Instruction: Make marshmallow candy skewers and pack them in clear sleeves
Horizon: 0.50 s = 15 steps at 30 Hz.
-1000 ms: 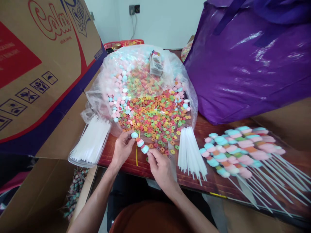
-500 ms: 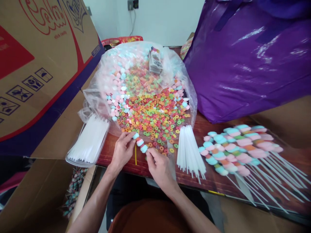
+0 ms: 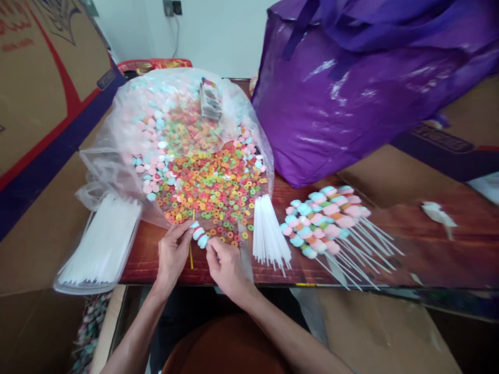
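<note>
A short candy skewer [image 3: 198,235] of blue, white and pink marshmallows with red-orange gummy pieces slants between my two hands. My left hand [image 3: 172,254] pinches its upper end at a pale blue marshmallow. At the lower end, the fingers of my right hand [image 3: 226,266] are closed right by the last blue marshmallow; the stick inside the grip is hidden. Just beyond my hands, a pile of ring gummies [image 3: 212,182] spreads out, flanked by loose pink and blue marshmallows [image 3: 150,169]. A fan of white sticks [image 3: 268,234] lies to the right of my right hand.
Finished marshmallow skewers [image 3: 327,221] lie on the wooden table [image 3: 440,254] at right. More white sticks [image 3: 103,241] fill a clear bag at left. Clear plastic [image 3: 117,124] partly covers the candy. A purple bag [image 3: 335,104] and a cardboard box [image 3: 39,104] flank the area.
My view has turned to the right, so the scene sits further left and more table shows at right. Both hands stay on the candy skewer, with little change in grip.
</note>
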### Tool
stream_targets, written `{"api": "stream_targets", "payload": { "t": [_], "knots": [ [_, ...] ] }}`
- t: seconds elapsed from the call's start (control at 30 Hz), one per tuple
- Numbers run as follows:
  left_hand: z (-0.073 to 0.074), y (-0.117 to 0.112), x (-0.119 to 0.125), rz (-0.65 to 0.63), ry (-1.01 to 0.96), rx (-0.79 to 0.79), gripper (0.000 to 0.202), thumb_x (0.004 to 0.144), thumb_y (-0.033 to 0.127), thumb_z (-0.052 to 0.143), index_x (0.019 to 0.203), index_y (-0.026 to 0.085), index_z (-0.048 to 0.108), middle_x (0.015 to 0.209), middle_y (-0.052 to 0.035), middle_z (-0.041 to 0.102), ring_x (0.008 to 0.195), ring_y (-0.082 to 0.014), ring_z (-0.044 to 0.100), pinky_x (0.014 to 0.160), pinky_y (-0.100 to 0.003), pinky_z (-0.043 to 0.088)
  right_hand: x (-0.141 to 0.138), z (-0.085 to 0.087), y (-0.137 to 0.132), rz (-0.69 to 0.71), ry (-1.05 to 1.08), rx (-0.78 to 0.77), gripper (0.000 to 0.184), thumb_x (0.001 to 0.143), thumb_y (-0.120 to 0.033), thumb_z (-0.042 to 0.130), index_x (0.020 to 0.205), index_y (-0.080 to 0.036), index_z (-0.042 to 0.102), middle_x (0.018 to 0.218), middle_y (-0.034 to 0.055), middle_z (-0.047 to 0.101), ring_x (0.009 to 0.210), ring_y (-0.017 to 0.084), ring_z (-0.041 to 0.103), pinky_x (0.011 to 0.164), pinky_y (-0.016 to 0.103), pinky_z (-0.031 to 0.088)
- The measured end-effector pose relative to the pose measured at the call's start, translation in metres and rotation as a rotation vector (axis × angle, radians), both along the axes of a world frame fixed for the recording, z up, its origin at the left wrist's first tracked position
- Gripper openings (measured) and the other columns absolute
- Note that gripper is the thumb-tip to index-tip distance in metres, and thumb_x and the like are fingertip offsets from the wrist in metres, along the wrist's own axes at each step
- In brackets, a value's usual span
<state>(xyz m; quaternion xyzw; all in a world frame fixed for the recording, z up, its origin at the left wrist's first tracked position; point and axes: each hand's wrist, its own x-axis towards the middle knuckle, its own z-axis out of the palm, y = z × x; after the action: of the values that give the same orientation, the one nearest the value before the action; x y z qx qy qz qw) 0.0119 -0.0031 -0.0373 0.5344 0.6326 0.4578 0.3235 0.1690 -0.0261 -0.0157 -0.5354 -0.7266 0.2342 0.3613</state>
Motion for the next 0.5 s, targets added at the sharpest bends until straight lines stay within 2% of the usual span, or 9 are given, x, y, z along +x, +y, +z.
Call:
{"api": "stream_targets", "payload": {
  "t": [0.13,0.33,0.43,0.5],
  "knots": [
    [0.002,-0.001,0.009,0.011,-0.085,-0.022,0.028,0.087,0.038,0.065,0.107,0.023,0.077,0.116,-0.0058,0.074,0.111,-0.0238,0.067,0.105,-0.04,0.048,-0.001,-0.006,0.001,-0.02,0.04,0.022,0.023,0.09,-0.013,0.042,0.07,-0.022,0.05,0.057,-0.0038,0.05,0.05,0.01,0.048,0.053,0.022,0.035],
    [0.0,-0.001,0.014,-0.006,-0.11,-0.005,0.026,0.085,0.038,0.066,0.103,0.022,0.078,0.113,-0.0067,0.076,0.111,-0.0245,0.068,0.106,-0.041,0.048,-0.005,-0.014,0.005,-0.064,0.035,0.055,0.022,0.089,-0.013,0.041,0.071,-0.022,0.051,0.056,-0.0033,0.051,0.049,0.011,0.046,0.053,0.023,0.034],
    [0.0,-0.001,0.012,-0.012,-0.155,-0.041,0.03,0.083,0.04,0.068,0.105,0.021,0.077,0.114,-0.0069,0.076,0.11,-0.025,0.068,0.106,-0.042,0.048,-0.008,-0.013,0.005,-0.067,0.022,0.045,0.022,0.09,-0.013,0.041,0.073,-0.022,0.052,0.057,-0.0025,0.053,0.05,0.012,0.047,0.054,0.024,0.035],
    [0.003,-0.001,0.01,0.028,-0.187,-0.078,0.037,0.082,0.042,0.07,0.111,0.02,0.075,0.115,-0.0074,0.075,0.107,-0.0253,0.069,0.105,-0.043,0.049,-0.007,-0.009,0.004,-0.056,0.019,0.022,0.025,0.091,-0.011,0.041,0.072,-0.022,0.053,0.061,-0.0014,0.056,0.054,0.012,0.05,0.056,0.024,0.037]
  ]
}}
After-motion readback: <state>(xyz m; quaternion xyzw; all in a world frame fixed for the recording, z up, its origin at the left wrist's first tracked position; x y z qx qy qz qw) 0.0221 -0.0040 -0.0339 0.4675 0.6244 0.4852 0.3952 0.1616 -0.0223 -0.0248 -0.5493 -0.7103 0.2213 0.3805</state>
